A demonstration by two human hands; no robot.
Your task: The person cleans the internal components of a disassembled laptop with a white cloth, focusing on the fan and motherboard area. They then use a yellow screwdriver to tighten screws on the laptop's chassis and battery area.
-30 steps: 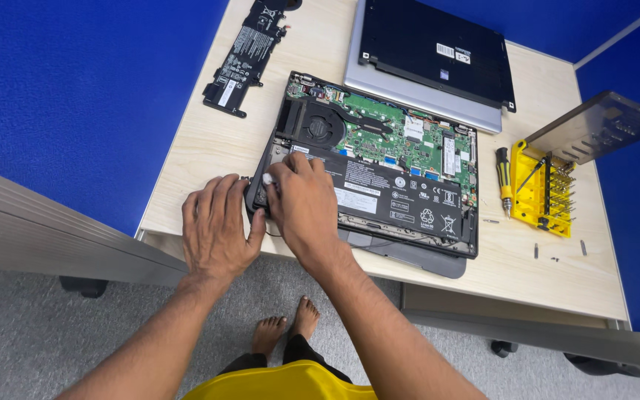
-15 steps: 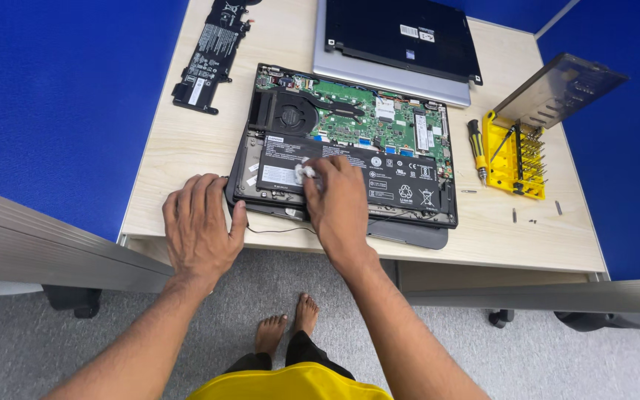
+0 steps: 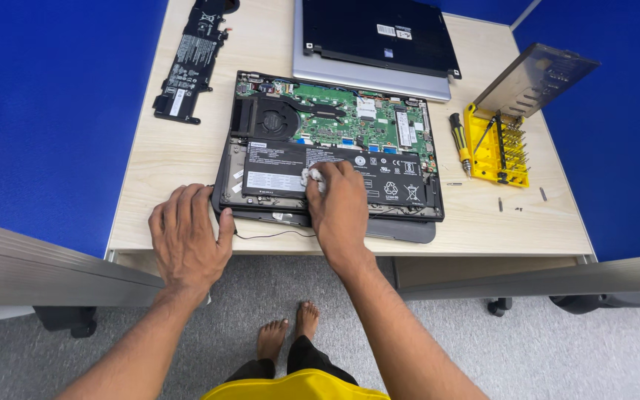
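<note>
Opened laptop (image 3: pixel 331 148) sits bottom-up at frame centre on the tabletop (image 3: pixel 172 155), back cover already off: the grey-and-black panel (image 3: pixel 375 41) lies at upper centre, just beyond the chassis. One long black battery pack (image 3: pixel 194 55) is out and parked at upper left, well apart. Fan, green board and the wide black internal battery (image 3: pixel 335 174) are still seated in the chassis, so my read is the strip-down is partway, with most internals yet to come out. Right hand (image 3: pixel 341 211) is closed around a small white wad, cloth or tissue (image 3: pixel 312 178), pressing it on the internal battery's face; looks like wiping (can't tell what the wad is exactly). Left hand (image 3: pixel 187 237) lies flat, fingers spread, empty, bracing the chassis at its lower-left corner. Yellow bit case (image 3: pixel 494 144), lid propped up, sits at right with a screwdriver (image 3: pixel 459 141) just beside it; a few loose screws (image 3: pixel 516 204) lie near the right edge. Room: the chassis front lip is touching or slightly over the tabletop's near edge, a thin wire trails beside it. Bare tabletop at left between chassis and battery pack; right side is crowded; blue partitions close in on both sides.
</note>
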